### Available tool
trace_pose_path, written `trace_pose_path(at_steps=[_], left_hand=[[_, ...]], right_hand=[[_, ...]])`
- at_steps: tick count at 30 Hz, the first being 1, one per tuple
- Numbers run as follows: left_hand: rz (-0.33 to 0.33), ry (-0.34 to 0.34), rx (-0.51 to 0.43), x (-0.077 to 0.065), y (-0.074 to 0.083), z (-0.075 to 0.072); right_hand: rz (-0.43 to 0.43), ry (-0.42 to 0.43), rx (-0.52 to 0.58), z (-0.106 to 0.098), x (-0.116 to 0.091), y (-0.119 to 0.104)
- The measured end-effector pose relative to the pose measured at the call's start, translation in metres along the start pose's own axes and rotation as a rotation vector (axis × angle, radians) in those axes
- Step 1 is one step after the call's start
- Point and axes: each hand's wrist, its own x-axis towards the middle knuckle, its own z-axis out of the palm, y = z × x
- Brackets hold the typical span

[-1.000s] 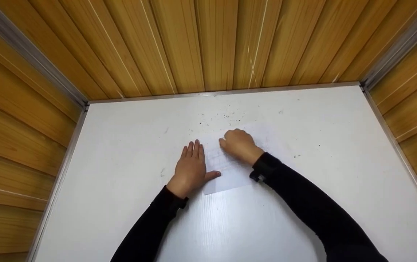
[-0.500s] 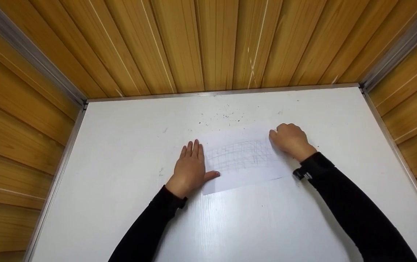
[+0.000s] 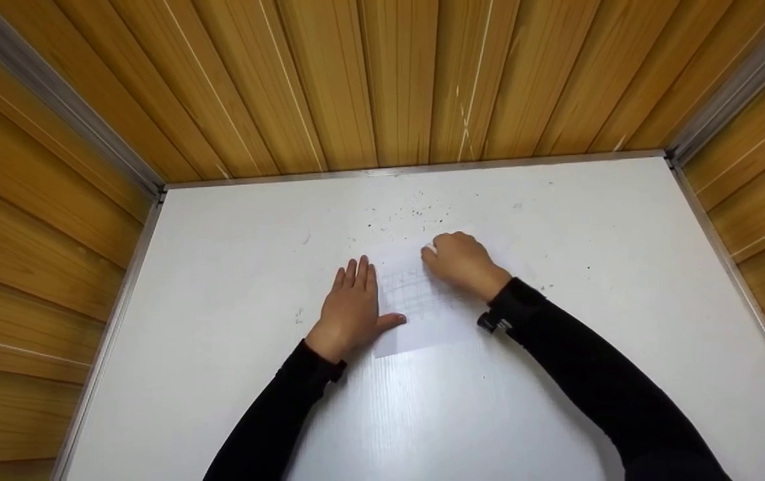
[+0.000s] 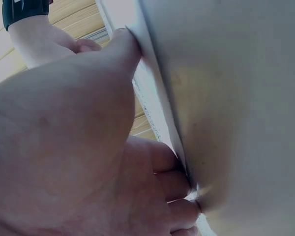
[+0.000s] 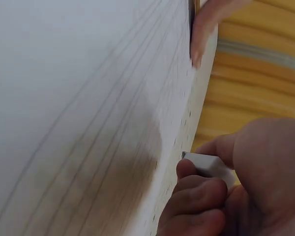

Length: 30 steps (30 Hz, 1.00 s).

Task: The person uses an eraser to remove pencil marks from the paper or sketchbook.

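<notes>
A white sheet of paper (image 3: 409,339) lies on the table, marked with a grid of thin pencil lines (image 3: 403,291). My left hand (image 3: 350,312) lies flat along the sheet's left side, fingers straight and thumb spread across the paper. In the left wrist view, that hand (image 4: 83,132) touches the surface with thumb and fingertips. Over the middle of the drawing, my right hand (image 3: 464,264) is curled. The right wrist view shows it gripping a small white block eraser (image 5: 207,165) between thumb and fingers, close to the paper. The right hand and sleeve cover the sheet's right part.
Dark crumbs (image 3: 417,212) are scattered on the white table (image 3: 235,267) beyond the paper, with a few more specks (image 3: 544,287) to the right. Wood-patterned panels (image 3: 395,80) enclose the table at the back and both sides.
My right hand moved right to the sheet's far end, then back left over the drawing, keeping its curled grip. The left hand has stayed in place on the paper.
</notes>
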Motion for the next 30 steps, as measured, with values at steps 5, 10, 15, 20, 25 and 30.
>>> trace_pose_path(at_steps=[5, 10, 15, 20, 25, 30], left_hand=[[0.017, 0.008, -0.067, 0.0, -0.002, -0.01], [0.038, -0.027, -0.022, -0.005, 0.0, -0.016], [0.037, -0.078, 0.07, -0.007, 0.005, -0.011], [0.02, -0.036, 0.125, -0.006, 0.01, -0.005], [0.022, -0.02, 0.134, -0.007, 0.014, -0.002], [0.017, -0.023, 0.152, -0.008, 0.011, -0.002]], right_hand=[[-0.046, -0.049, -0.059, 0.017, 0.004, -0.024], [-0.053, -0.051, -0.098, 0.026, 0.005, -0.038], [-0.087, -0.086, -0.103, 0.04, 0.009, -0.05], [-0.047, -0.007, -0.068, 0.038, 0.007, -0.03], [0.034, 0.028, -0.03, 0.007, -0.007, 0.032], [0.135, 0.074, -0.036, -0.02, -0.018, 0.086]])
